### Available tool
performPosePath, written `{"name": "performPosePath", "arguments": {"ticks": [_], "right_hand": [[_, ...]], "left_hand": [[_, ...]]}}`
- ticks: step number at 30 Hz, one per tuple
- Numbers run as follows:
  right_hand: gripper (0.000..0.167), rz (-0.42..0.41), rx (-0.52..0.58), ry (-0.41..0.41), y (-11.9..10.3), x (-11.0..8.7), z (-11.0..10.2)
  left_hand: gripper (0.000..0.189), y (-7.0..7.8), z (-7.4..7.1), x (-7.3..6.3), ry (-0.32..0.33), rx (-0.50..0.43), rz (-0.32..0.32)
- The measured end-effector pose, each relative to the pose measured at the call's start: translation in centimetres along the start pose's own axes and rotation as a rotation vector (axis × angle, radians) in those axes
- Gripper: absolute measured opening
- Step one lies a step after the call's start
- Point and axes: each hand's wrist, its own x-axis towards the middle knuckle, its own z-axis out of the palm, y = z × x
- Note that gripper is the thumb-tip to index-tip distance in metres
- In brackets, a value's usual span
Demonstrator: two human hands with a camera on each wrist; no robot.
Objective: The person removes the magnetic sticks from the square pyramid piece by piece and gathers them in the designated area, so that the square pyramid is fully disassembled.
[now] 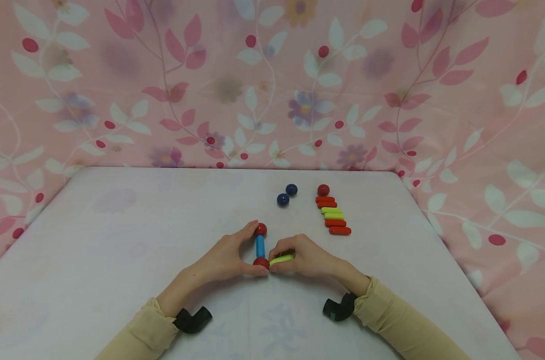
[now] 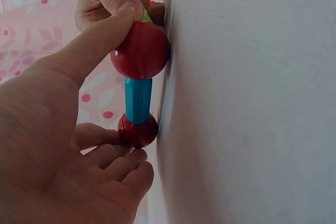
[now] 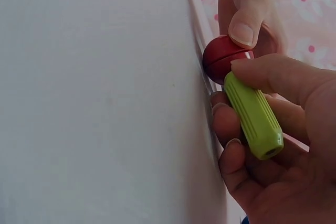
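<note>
My left hand (image 1: 225, 257) grips a piece made of two red balls joined by a blue rod (image 1: 260, 246). Its thumb presses the near red ball (image 2: 140, 51), while a fingertip is at the far red ball (image 1: 261, 229). Between thumb and fingers, my right hand (image 1: 307, 255) pinches a ribbed yellow-green rod (image 3: 254, 116). One end of this rod meets the near ball's right side; the other end, with a small dark hole, points back toward the right palm. The left wrist view shows the balls right at the white tabletop, with the green rod mostly hidden behind the near one.
Two dark blue balls (image 1: 287, 195) lie beyond the hands on the white table (image 1: 119, 225). To the right, a loose red ball (image 1: 323, 190) heads a column of red rods (image 1: 340, 230) and yellow-green rods (image 1: 334, 216). A pink floral cloth (image 1: 272, 100) hangs behind.
</note>
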Motion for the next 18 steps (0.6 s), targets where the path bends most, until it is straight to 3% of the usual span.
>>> {"name": "performPosePath", "arguments": {"ticks": [5,14,18], "right_hand": [[0.017,0.056,-0.013,0.03,-0.4,-0.5,-1.2],[0.027,0.118,-0.046,0.17,0.4,-2.0,-4.3],[0.021,0.154,-0.047,0.22,1.2,-2.9,-5.3]], "left_hand": [[0.114,0.0,0.1,0.1,0.005,-0.005,-0.006],[0.113,0.0,0.1,0.1,0.002,-0.009,-0.02],[0.113,0.1,-0.1,0.1,0.004,-0.002,-0.016]]}}
